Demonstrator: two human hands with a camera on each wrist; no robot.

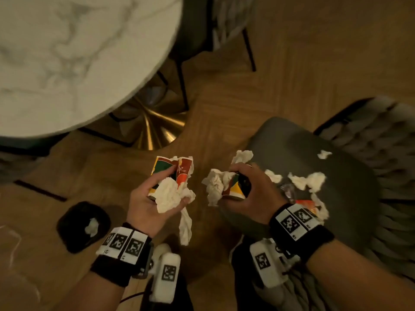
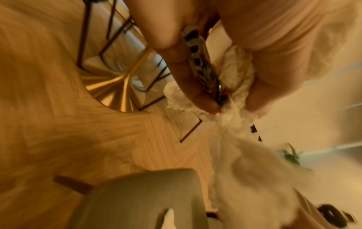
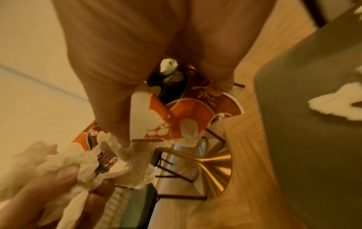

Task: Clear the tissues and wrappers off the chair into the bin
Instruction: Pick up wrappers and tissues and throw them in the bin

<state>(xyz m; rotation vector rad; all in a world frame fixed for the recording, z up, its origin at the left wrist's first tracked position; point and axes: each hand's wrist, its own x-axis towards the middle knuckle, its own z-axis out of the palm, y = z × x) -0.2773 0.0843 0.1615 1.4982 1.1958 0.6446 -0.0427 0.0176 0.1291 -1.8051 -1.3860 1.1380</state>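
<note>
My left hand grips a red, green and orange wrapper together with a crumpled white tissue; a tail of tissue hangs below it. In the left wrist view the fingertips pinch the wrapper and tissue. My right hand holds another printed wrapper and tissues at the chair's front edge. Both hands hover over the floor left of the grey-green chair seat. Several tissue scraps and an orange wrapper lie on the seat. A black bin stands lower left, one tissue inside.
A round marble table on a gold pedestal base fills the upper left. A second chair stands beyond it. Wooden floor lies between table, chair and bin. The chair's woven backrest rises at right.
</note>
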